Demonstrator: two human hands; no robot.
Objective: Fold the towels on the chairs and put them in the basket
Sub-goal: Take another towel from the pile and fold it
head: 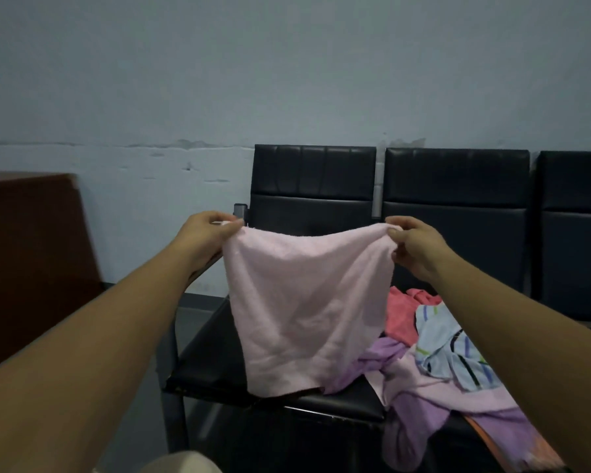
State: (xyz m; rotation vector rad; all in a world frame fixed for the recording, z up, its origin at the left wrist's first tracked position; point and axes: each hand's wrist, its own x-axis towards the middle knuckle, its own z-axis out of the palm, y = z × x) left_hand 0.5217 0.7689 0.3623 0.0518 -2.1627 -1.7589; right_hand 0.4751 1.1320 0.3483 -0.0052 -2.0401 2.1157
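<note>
Filling the background far beyond both grips: pale blue-grey wall (287,80), scuffed paint line across it. Row of black chairs (458,199) against that wall, backrests just past the grips, seats below them. Brown cabinet (31,250) well out to the side of the left grip, blurred. Dark floor (191,319) below the left forearm.

Pink towel (301,302) is spread between the two grips and hangs straight down from them, top edge sagging a little in the middle. Its bottom hem reaches the seat of the leftmost chair (314,186); touching or just above, cannot tell.

Pile of loose towels lies on the seats below the right grip and forearm: purple towel (420,425) spills over the front seat edge, a second pale pink towel (423,380) lies on it, light blue striped towel (451,349) sits on top, coral towel (401,315) is at the back, nearest under the right grip.

Left grip (205,237) pinches one top corner of the pink towel, fingers curled on the cloth. Right grip (413,247) pinches the other top corner the same way, thumb over the fabric. Both arms are stretched forward, grips about level.

Grey armrest end (240,209) is just behind the left grip's fingertips
</note>
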